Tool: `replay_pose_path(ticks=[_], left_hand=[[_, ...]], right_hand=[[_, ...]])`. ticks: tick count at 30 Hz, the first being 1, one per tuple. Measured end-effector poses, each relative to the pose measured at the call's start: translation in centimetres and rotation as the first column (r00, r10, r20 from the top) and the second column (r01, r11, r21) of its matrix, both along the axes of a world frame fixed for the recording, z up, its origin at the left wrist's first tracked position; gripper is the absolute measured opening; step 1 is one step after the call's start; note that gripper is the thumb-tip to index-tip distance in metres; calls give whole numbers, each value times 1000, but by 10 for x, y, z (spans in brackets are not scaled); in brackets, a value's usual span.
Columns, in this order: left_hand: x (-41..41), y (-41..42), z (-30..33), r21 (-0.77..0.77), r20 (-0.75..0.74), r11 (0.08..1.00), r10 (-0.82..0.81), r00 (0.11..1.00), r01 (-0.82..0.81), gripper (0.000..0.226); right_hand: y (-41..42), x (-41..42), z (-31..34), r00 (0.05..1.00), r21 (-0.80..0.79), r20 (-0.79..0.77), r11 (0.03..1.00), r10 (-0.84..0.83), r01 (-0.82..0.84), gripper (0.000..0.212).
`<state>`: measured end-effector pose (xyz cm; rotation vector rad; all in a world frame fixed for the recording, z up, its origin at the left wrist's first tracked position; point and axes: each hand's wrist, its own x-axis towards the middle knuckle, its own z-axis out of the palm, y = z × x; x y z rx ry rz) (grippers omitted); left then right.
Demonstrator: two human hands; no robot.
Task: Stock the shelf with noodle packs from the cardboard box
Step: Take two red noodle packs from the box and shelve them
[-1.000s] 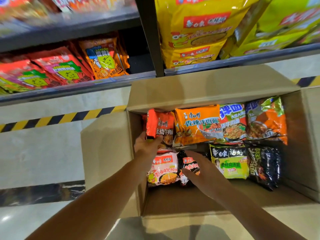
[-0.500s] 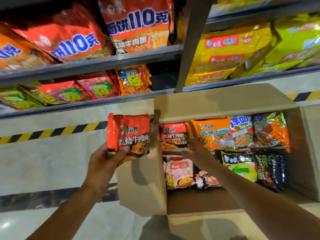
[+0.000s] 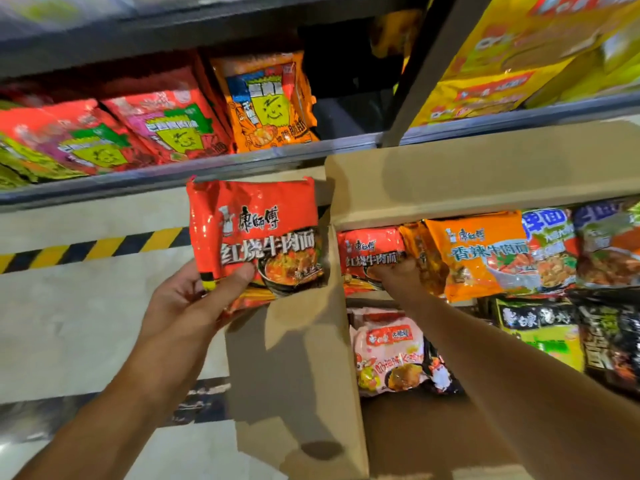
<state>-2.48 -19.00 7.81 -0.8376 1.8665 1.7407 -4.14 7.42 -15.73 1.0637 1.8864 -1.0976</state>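
The left hand [image 3: 188, 299] grips a red noodle pack [image 3: 256, 240] by its lower left corner, thumb across the front, and holds it upright in the air just left of the cardboard box [image 3: 298, 375], in front of the box's near-left flap. The right hand [image 3: 398, 271] reaches into the box with fingers curled round the lower edge of a second red pack [image 3: 369, 251] (same print as the first), which stands at the far left of the box's back row. Right of it stand an orange pack [image 3: 481, 254] and further packs; a pink pack [image 3: 388, 351] and dark ones lie nearer. Beyond the box, the shelf [image 3: 207, 168] carries red and orange snack bags [image 3: 266, 102], with yellow bags [image 3: 491, 71] to the right.
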Motion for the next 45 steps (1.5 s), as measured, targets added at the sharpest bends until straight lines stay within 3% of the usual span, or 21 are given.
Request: replay_pose_path(ticks=[3,6,10,17,20,25,32,36,40,45], left_hand=[[-2,0,1,4,1,1000,3,1000,-3,32],[-4,-1,4,-7,5,1000,12,1000,-12,32],[-6,2,3,-2,17,1000,25,1000,-25,32],[-5,11,3,13,11,999,51,999,-51,29],[-4,13,5,22,13,997,77,997,-78,29],[2,18,28,10,11,987,163,987,-163,28],[8,11,135,29,-26,982,187,982,-186,29],[8,-10,246,56,-69,986,161,984,-158,32],[12,-37,368,49,-129,987,158,979,-153,27],[37,-61,509,58,-243,983,183,953,-175,22]], right_hand=[[-11,-4,8,991,174,120,982,52,-72,112],[-8,-2,2,991,149,121,986,51,-69,110],[5,5,-14,997,107,83,994,-4,-5,125],[-7,2,15,994,88,-68,992,-84,90,71],[-5,5,40,994,135,-107,991,28,-13,55],[7,14,104,968,176,-159,970,194,-165,47],[35,17,260,930,139,-293,973,221,-187,34],[36,23,391,929,4,-366,999,49,-51,24],[22,22,534,873,-48,-482,993,71,-107,34],[-2,27,698,780,-108,-621,978,76,-181,26]])
